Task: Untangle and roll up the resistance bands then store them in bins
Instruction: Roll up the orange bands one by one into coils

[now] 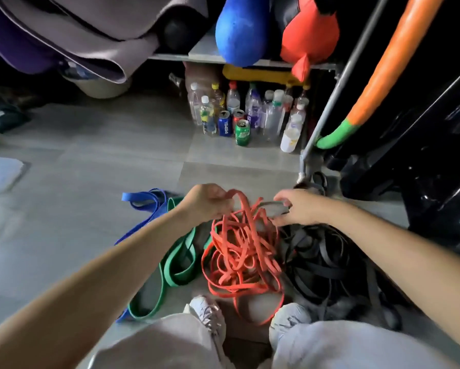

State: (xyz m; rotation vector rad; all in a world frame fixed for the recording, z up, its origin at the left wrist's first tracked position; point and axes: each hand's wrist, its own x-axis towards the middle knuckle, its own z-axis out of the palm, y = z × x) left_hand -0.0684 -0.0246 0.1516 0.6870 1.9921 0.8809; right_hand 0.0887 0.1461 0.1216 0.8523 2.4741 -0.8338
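Head view looks down on both forearms reaching over a heap of bands on the floor [95,145]. The left hand [206,202] has its fingers curled round one raised loop of the orange bands [242,251], lifting it clear of the knot that lies just below and between the hands. The right hand [298,206] pinches a grey band [276,207] at the far edge of the same knot, thumb and fingers closed on it. Beneath the right wrist sits a dark pile of black bands [327,265], touching the orange ones. Outside the left forearm lie a green band [178,262] and a blue band [143,203], both already in loose, open loops. Beyond the hands stands a cluster of bottles [250,110].

The step in hand looks like freeing one strand from the knot. It would go best by keeping the grey band taut with the right hand while the left feeds its orange loop back through, not by pulling both apart, since stretchy rubber is likely to cinch the knot tighter. Working from a free end, and shaking the heap loose now and then, should help. Keeping the orange strands away from the black pile would avoid fresh snags. I cannot make out a bin for certain, so rolling comes later
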